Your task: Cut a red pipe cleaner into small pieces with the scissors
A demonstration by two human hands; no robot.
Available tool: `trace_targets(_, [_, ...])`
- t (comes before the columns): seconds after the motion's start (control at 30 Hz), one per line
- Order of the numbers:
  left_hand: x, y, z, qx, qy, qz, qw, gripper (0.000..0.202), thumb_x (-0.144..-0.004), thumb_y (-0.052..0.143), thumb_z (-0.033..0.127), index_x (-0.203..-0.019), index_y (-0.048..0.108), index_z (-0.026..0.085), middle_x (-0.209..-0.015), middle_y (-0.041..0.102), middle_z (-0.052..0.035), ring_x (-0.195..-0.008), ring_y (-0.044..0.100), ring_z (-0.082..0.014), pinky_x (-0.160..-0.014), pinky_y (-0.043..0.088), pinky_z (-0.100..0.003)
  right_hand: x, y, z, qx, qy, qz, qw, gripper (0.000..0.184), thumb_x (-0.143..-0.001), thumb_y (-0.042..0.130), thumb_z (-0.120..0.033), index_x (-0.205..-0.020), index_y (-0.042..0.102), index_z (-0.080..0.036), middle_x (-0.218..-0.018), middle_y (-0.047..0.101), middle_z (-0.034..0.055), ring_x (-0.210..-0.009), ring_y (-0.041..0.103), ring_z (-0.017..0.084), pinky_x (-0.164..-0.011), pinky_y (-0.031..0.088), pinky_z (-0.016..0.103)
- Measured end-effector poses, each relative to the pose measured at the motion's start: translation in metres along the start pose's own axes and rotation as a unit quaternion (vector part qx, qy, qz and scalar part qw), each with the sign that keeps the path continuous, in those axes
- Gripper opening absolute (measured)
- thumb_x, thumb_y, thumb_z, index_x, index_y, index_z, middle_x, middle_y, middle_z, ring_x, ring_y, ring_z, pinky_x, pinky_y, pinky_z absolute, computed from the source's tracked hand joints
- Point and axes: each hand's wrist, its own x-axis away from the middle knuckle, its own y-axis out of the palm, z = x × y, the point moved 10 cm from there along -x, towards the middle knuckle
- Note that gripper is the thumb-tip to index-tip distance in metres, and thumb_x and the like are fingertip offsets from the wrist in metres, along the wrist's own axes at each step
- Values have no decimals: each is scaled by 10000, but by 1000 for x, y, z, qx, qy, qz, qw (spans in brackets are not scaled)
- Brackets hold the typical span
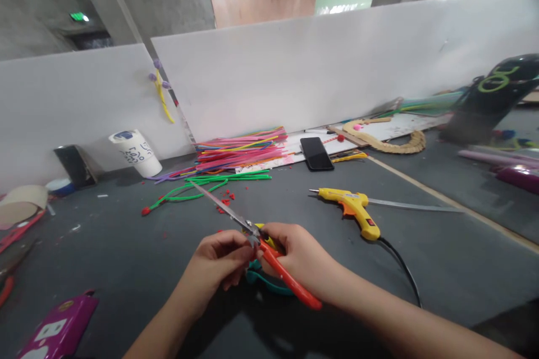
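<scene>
My right hand (297,255) is closed round scissors (225,207), whose long blades point away to the left. A red handle (290,280) sticks out below the hand, beside a teal handle (269,283) and a bit of yellow. Whether these belong to one tool or two, I cannot tell. Close to the pivot, the fingers of my left hand (219,263) are pinched together; what they hold is mostly hidden. Red scraps (227,197) lie beyond the blades. Green pipe cleaners (210,179) rest near the blade tips, one ending in a red ball (145,211).
A yellow glue gun (349,205) with a glue stick and black cable lies right. Behind are a pipe cleaner pile (240,151), a phone (316,153), a white cup (137,154) and a curved straw-coloured form (387,137). A purple device (61,328) sits front left.
</scene>
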Motion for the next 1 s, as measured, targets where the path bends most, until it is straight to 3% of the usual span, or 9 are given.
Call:
trace_targets(0.2, [4, 6, 1, -26, -13, 6, 1000, 165, -604, 701, 273, -603, 632, 123, -396, 433, 45, -320, 334, -31, -319, 176, -151, 0, -6, -1, 77, -8, 14, 997, 132, -653, 522, -241, -586, 431, -172, -538, 359, -64, -511, 288, 69, -419, 228, 170])
trace_targets(0.5, [6, 10, 5, 2, -7, 12, 1000, 75, -561, 673, 172, -620, 643, 136, -435, 493, 32, -333, 386, -49, -300, 226, -146, -1, -5, -6, 70, -13, 4, 997, 123, -629, 538, -213, -572, 437, -171, -531, 359, -69, -500, 279, 63, -417, 231, 161])
trace_targets(0.7, [8, 12, 0, 12, -27, 2, 1000, 77, -579, 657, 191, -578, 614, 127, -427, 501, 23, -345, 423, -62, -312, 268, -151, -2, -4, -5, 68, -27, 4, 997, 119, -635, 543, -221, -590, 445, -171, -541, 363, -69, -510, 291, 67, -424, 235, 164])
trace_targets(0.83, [9, 1, 9, 49, 8, 44, 998, 130, -580, 698, 239, -589, 615, 140, -455, 529, 22, -377, 452, -71, -348, 324, -165, 2, -11, -12, 88, -46, 19, 995, 144, -699, 536, -291, -645, 466, -178, -576, 401, -59, -530, 330, 80, -463, 275, 178])
trace_targets(1.0, [12, -19, 18, 155, 58, 98, 981, 124, -587, 708, 231, -631, 613, 165, -518, 583, 28, -413, 490, -73, -393, 374, -168, 12, -20, -19, 246, -34, 42, 968, 247, -683, 587, -413, -673, 456, -205, -553, 463, -56, -488, 359, 91, -448, 242, 198])
